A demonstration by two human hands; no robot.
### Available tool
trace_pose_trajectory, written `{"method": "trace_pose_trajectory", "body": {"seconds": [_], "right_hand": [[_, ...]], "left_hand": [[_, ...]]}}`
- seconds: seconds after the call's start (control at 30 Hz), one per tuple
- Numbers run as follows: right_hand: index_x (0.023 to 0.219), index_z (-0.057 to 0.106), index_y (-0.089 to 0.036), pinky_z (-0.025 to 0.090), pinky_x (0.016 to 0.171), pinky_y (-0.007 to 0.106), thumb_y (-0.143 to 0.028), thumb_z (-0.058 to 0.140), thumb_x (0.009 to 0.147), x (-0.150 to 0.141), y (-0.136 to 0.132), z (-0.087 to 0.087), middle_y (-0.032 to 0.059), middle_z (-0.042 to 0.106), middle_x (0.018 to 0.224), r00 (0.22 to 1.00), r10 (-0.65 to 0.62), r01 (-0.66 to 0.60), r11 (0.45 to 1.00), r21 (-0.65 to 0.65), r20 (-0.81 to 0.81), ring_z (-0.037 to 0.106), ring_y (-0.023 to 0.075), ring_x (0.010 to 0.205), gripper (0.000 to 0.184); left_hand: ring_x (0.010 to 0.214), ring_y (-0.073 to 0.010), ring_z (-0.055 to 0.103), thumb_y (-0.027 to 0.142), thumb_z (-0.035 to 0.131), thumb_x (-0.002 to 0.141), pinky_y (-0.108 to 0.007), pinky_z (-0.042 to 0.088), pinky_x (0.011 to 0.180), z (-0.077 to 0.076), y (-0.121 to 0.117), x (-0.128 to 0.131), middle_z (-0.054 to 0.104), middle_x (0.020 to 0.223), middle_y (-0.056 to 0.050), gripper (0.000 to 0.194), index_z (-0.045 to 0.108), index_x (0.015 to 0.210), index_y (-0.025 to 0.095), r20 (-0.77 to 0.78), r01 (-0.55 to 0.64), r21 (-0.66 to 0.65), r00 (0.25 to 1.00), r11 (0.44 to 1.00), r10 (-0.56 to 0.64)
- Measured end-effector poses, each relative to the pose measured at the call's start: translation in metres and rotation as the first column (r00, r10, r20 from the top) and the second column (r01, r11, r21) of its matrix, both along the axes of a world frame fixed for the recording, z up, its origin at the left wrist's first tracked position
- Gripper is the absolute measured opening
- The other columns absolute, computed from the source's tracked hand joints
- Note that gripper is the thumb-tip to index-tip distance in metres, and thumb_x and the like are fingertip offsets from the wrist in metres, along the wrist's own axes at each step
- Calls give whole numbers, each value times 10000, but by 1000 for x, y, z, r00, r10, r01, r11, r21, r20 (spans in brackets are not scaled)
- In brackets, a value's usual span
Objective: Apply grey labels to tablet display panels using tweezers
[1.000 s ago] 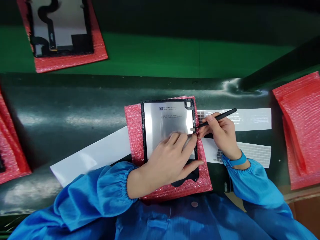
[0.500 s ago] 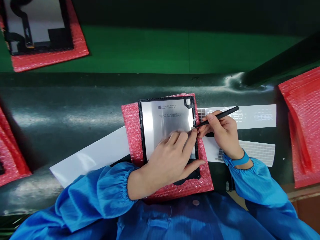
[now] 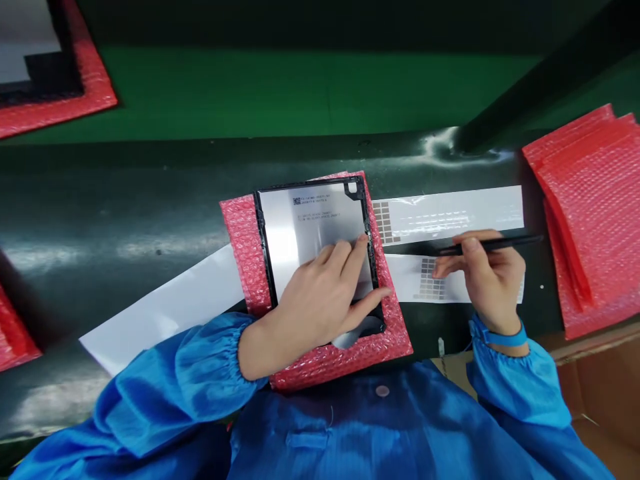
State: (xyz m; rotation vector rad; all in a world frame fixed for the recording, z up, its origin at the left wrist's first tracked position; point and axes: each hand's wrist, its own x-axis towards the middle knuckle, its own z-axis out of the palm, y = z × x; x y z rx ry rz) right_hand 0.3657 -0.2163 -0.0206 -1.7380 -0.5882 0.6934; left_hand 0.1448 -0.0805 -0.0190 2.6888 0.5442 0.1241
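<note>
A tablet screen panel (image 3: 285,230) lies with its silvery back up and a black frame around it, on a pink bubble-wrap bag (image 3: 237,230). Spread over the panel's lower right part is my left hand (image 3: 320,287), its fingers stretched out and the index fingertip on the right edge of the frame. My right hand (image 3: 493,273) is closed round black tweezers (image 3: 515,243), off to the right of the panel. Beneath their tips is a white sheet (image 3: 405,277) with rows of small grey stickers; whether they touch it I cannot tell.
A second sticker sheet (image 3: 450,217) lies just beyond the first. Red bubble-wrap bags (image 3: 595,220) are stacked at the right. Another panel (image 3: 43,73) rests on red wrap at the upper left. A white strip (image 3: 165,310) sticks out left of the panel.
My right hand has moved with the tweezers from the panel's right edge out over the sticker sheet. My left hand stays on the panel. The whole view has shifted a little.
</note>
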Motion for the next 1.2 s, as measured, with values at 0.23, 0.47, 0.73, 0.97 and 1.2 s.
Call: {"method": "trace_pose_trajectory", "body": {"seconds": [0.23,0.47,0.73,0.97,1.2], "right_hand": [[900,671,-224,608,507,318,-500,723,979,-14,-65,-26,24,748,622,994,107,-110,986,-128,-28,737,212,521,291],[876,673,-231,611,538,315,-531,719,970,-19,-63,-27,31,746,633,977,192,-176,972,-156,93,736,209,546,318],[858,686,-231,607,549,282,-498,717,984,-14,-61,-27,26,758,651,945,281,-257,955,-148,167,759,201,585,297],[888,683,-222,613,556,274,-472,729,982,-14,-61,-26,8,750,620,958,268,-251,957,-148,107,760,191,564,271],[824,669,-214,589,456,265,-519,740,965,-15,-54,-20,-2,745,595,988,133,-134,991,-16,-76,703,171,441,344]], "left_hand": [[1154,-388,663,736,390,1032,-521,569,952,25,-16,9,696,1241,-250,824,621,1402,37,116,113,47,986,992,-118],[1518,-440,420,976,481,811,-575,268,1273,10,-50,16,460,1627,-265,1139,628,1446,41,-117,446,-23,888,895,-445],[1532,-449,397,953,450,847,-565,203,1282,7,-47,21,421,1650,-270,1123,629,1452,25,-191,473,-24,863,881,-468],[1520,-452,406,968,469,824,-551,204,1272,9,-48,21,438,1641,-268,1136,645,1433,25,-188,465,-28,867,885,-462],[1481,-461,458,975,507,795,-545,262,1244,6,-44,22,470,1609,-290,1158,647,1423,13,-161,488,14,862,873,-480]]}}
